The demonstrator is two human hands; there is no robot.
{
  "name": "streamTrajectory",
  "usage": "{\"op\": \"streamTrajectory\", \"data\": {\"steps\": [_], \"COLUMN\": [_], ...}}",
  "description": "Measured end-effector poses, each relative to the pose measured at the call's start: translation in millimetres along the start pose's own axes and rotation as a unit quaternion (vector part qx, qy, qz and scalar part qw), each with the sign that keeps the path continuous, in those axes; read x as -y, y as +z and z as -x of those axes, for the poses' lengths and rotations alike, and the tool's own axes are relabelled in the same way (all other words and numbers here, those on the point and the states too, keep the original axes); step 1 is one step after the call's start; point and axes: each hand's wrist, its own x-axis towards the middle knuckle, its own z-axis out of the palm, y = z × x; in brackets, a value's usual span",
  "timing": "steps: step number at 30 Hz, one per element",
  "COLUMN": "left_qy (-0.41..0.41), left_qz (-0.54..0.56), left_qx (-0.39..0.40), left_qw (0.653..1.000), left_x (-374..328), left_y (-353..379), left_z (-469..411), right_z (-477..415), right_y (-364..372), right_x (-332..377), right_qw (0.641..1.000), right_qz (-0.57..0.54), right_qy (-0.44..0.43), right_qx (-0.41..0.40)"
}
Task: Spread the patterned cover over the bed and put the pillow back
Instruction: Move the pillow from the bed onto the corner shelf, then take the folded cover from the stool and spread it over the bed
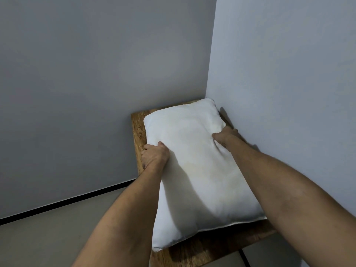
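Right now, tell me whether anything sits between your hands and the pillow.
Nothing visible does. The left hand and right hand grip the pillow at opposite edges, on a wooden board. The bed is out of view.

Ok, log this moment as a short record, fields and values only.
wooden top: brown, set into the corner of the grey wall
pillow: white, over the wooden top, near corner overhanging
left grip: curled round the pillow's left edge, thumb on top
right grip: holds the pillow's right edge, beside the wall
bed, patterned cover: not in view
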Motion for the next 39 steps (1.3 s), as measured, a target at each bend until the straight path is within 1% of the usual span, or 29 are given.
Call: {"op": "streamTrajectory", "data": {"steps": [4, 8, 11, 15, 21, 24, 32, 36, 39], "left_qy": [0.015, 0.074, 0.119, 0.160, 0.215, 0.221, 0.228, 0.205, 0.170], "left_qz": [-0.024, -0.042, -0.071, -0.093, -0.092, -0.102, -0.106, -0.122, -0.131], "left_qx": [-0.011, -0.031, -0.057, -0.086, -0.135, -0.155, -0.224, -0.263, -0.282], "left_qw": [1.000, 0.996, 0.989, 0.979, 0.963, 0.957, 0.942, 0.935, 0.935], "left_x": [-3.7, -12.2, -19.1, -28.8, -36.7, -33.2, -5.4, 26.9, 56.1], "left_y": [-7.5, -20.6, -34.2, -55.0, -95.0, -115.3, -168.6, -198.3, -222.7], "left_z": [7.2, 18.7, 29.7, 45.5, 79.8, 98.3, 148.0, 166.4, 176.7], "right_z": [5.6, 18.9, 35.6, 61.7, 107.4, 132.3, 193.7, 230.1, 261.2], "right_y": [-5.0, -14.5, -27.4, -46.0, -67.2, -76.4, -82.6, -77.0, -69.0], "right_x": [4.7, 12.2, 23.2, 44.8, 70.1, 76.9, 95.6, 109.4, 124.8], "right_qw": [1.000, 0.999, 0.995, 0.986, 0.972, 0.965, 0.934, 0.918, 0.907], "right_qz": [0.014, 0.052, 0.082, 0.105, 0.097, 0.093, 0.097, 0.094, 0.087], "right_qy": [0.001, -0.007, -0.057, -0.126, -0.212, -0.242, -0.342, -0.385, -0.413], "right_qx": [0.011, -0.004, -0.028, -0.028, -0.025, -0.036, -0.024, -0.016, -0.004]}}
